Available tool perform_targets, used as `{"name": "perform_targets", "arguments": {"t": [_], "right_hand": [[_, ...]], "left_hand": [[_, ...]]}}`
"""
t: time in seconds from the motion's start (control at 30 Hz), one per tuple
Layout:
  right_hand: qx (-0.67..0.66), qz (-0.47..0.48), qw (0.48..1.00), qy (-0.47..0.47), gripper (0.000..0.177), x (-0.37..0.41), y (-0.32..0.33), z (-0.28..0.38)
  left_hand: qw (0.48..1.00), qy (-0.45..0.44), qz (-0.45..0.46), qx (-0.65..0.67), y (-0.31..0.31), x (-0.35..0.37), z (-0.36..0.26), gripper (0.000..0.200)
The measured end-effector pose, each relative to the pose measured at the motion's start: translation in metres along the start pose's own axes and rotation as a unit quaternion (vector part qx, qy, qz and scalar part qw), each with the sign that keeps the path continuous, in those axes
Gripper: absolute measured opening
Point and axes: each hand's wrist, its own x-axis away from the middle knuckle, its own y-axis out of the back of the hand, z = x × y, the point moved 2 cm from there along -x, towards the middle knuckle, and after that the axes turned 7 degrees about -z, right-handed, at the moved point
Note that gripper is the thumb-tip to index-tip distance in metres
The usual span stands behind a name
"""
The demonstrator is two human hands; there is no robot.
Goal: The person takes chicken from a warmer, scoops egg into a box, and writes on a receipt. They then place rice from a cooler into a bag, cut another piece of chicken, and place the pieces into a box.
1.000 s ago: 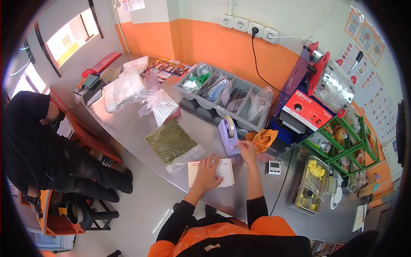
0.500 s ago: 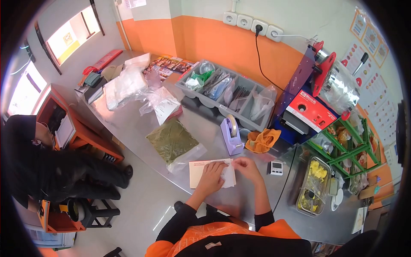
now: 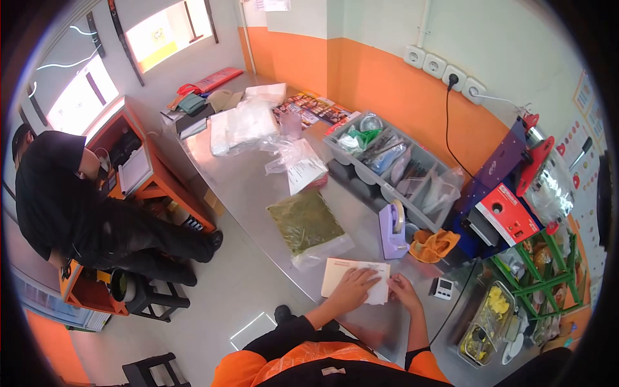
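Observation:
A cream pad of paper (image 3: 333, 271) lies near the front edge of the steel table, with a white sheet (image 3: 378, 294) on its right part. My left hand (image 3: 352, 290) rests flat over the pad and sheet, fingers stretched out. At the sheet's right edge, my right hand (image 3: 405, 295) has its fingertips pinched together on the paper. Just beyond the pad stand a purple tape dispenser (image 3: 393, 231) and a clear bag of green powdery contents (image 3: 307, 220). To the right of my right hand sits a small white digital timer (image 3: 443, 288).
A grey divided bin (image 3: 393, 169) of packets stands along the wall. An orange cloth (image 3: 434, 246) lies before the red and blue sealing machine (image 3: 506, 214). At right is a tray with yellow food (image 3: 487, 322). A person in black (image 3: 84, 200) is at left.
My view has turned left, so everything appears farther right. My right hand has come down along the sheet's right edge; my left hand stays flat on the paper.

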Motion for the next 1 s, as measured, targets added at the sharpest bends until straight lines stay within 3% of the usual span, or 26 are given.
{"name": "perform_targets", "arguments": {"t": [0.07, 0.1, 0.17, 0.23, 0.27, 0.37, 0.43, 0.47, 0.57, 0.6, 0.7, 0.73, 0.8, 0.9, 1.0], "right_hand": [[-0.14, -0.015, 0.987, -0.072, 0.014, 0.014, -0.01, 0.004], [-0.084, -0.055, 0.994, -0.046, 0.013, 0.016, -0.007, -0.001], [0.022, -0.139, 0.99, 0.003, 0.011, 0.017, -0.004, -0.01], [0.121, -0.307, 0.934, 0.139, 0.012, 0.035, -0.03, 0.028], [0.169, -0.386, 0.884, 0.202, 0.012, 0.048, -0.049, 0.052], [0.195, -0.426, 0.85, 0.241, 0.013, 0.053, -0.119, 0.112], [0.202, -0.36, 0.892, 0.184, 0.025, 0.028, -0.171, 0.125], [0.206, -0.324, 0.909, 0.161, 0.032, 0.01, -0.195, 0.133], [0.463, -0.332, 0.807, 0.155, 0.068, -0.049, -0.261, 0.107], [0.452, -0.265, 0.85, 0.052, 0.101, -0.073, -0.267, 0.078], [0.39, -0.296, 0.872, 0.009, 0.114, -0.085, -0.307, 0.096], [0.377, -0.257, 0.886, -0.083, 0.125, -0.087, -0.33, 0.115], [0.372, -0.253, 0.889, -0.085, 0.126, -0.094, -0.356, 0.108], [0.358, -0.226, 0.903, -0.07, 0.118, -0.107, -0.394, 0.1], [0.31, -0.194, 0.929, -0.06, 0.107, -0.123, -0.439, 0.119]], "left_hand": [[0.995, 0.062, -0.01, 0.081, 0.013, 0.004, 0.031, 0.054], [0.988, 0.092, -0.014, 0.124, 0.023, 0.01, 0.048, 0.054], [0.957, 0.171, -0.233, 0.0, 0.079, 0.019, 0.098, 0.062], [0.873, 0.338, -0.326, -0.135, 0.104, 0.031, 0.155, 0.073], [0.883, 0.349, -0.299, -0.098, 0.107, 0.034, 0.185, 0.076], [0.911, 0.366, -0.189, 0.013, 0.113, 0.032, 0.259, 0.084], [0.926, 0.359, -0.079, 0.079, 0.128, 0.02, 0.286, 0.087], [0.92, 0.357, -0.067, 0.145, 0.132, 0.013, 0.295, 0.083], [0.887, 0.38, 0.012, 0.261, 0.142, 0.014, 0.327, 0.068], [0.873, 0.391, 0.042, 0.288, 0.145, 0.017, 0.335, 0.063], [0.891, 0.356, 0.081, 0.27, 0.154, 0.033, 0.359, 0.05], [0.894, 0.34, 0.067, 0.285, 0.163, 0.044, 0.381, 0.049], [0.9, 0.306, 0.038, 0.309, 0.162, 0.067, 0.41, 0.047], [0.756, 0.418, -0.026, 0.503, 0.177, 0.085, 0.445, 0.047], [0.693, 0.526, -0.03, 0.492, 0.225, 0.08, 0.449, 0.049]]}}
